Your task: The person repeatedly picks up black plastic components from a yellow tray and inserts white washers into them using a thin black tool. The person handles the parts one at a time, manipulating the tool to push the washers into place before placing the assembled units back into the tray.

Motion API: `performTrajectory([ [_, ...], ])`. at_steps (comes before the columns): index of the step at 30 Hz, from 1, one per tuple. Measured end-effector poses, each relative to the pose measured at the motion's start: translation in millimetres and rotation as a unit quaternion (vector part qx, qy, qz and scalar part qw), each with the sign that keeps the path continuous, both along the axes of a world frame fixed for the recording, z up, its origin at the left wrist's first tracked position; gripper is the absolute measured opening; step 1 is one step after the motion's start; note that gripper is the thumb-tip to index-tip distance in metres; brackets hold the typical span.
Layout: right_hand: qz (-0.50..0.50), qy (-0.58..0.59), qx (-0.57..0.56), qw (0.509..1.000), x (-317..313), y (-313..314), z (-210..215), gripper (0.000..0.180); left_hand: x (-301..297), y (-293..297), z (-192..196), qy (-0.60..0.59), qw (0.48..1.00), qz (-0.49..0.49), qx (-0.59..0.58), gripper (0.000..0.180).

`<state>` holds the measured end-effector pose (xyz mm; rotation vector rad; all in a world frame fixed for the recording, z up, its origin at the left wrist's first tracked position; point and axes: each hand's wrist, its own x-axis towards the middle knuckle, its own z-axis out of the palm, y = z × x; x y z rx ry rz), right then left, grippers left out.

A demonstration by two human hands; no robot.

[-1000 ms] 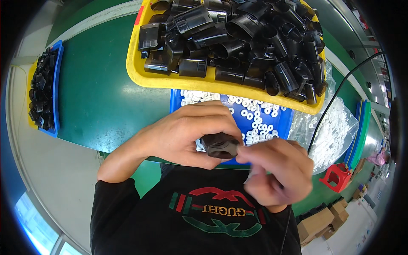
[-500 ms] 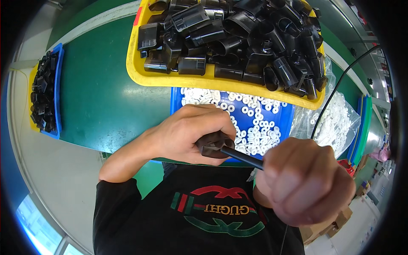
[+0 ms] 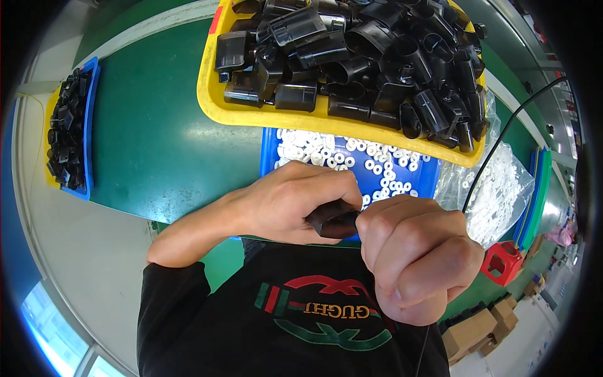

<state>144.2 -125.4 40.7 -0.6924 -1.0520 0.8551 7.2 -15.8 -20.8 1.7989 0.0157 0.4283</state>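
Curled left hand [image 3: 301, 198] beside right fist [image 3: 421, 254]

And it's all being taken in from the wearer's head, through the left of two side-by-side fisheye cameras, pitched steeply down! The left hand [image 3: 301, 204] is framed close, almost dead centre, the right hand [image 3: 421, 257] nearer four o'clock. At six, the black shirt [image 3: 207, 327] is looked down upon; at twelve, the yellow tray [image 3: 276, 118] is cropped. The desk [image 3: 163, 138] is bowed toward nine, everything ringed by a dark rim!
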Motion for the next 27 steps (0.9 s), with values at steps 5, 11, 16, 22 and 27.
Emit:
performTrajectory([
  [5,-0.056,0.079,0.02,0.995,-14.2,1.8,0.5,0.011,-0.2,-0.5,1.5,0.002,1.0,0.001,0.002,0.029],
  [11,-0.063,0.069,0.01,0.996,-15.9,2.0,1.1,0.011,0.1,0.8,2.6,-0.004,1.0,-0.006,-0.008,0.027],
  [16,-0.048,0.046,0.009,0.998,-15.7,1.5,-2.5,0.012,-0.8,0.1,5.9,0.006,1.0,-0.006,-0.01,0.026],
  [22,0.005,-0.012,0.069,0.998,-7.8,9.6,-19.1,0.012,-1.0,1.4,11.7,0.035,0.999,0.016,-0.003,0.03],
  [27,0.051,-0.011,0.045,0.998,-2.9,14.5,-13.4,0.019,-7.1,9.9,16.3,0.082,0.996,-0.014,0.027,0.031],
])
